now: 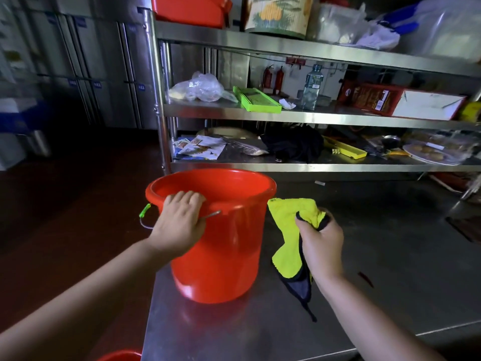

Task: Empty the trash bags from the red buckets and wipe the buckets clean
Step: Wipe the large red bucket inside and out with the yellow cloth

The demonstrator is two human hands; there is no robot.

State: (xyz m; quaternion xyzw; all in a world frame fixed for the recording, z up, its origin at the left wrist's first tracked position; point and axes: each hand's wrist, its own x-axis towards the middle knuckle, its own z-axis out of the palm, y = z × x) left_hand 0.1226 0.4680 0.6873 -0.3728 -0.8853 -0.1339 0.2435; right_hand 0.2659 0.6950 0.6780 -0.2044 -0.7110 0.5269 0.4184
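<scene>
At frame centre, the red bucket [218, 238] is being gripped at its rim by the left hand [179, 222] while the yellow cloth [291, 230] is being clutched by the right hand [321, 246]; sitting near the table [260, 329] edge, it is probably being risked to tipping under hard wiping.

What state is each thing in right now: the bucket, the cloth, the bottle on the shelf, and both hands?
Red bucket: upright on the steel table, no bag visible inside.
Yellow cloth: bunched, hanging from the right hand.
Water bottle: upright, capped.
Left hand: gripping the bucket rim.
Right hand: holding the cloth.
</scene>
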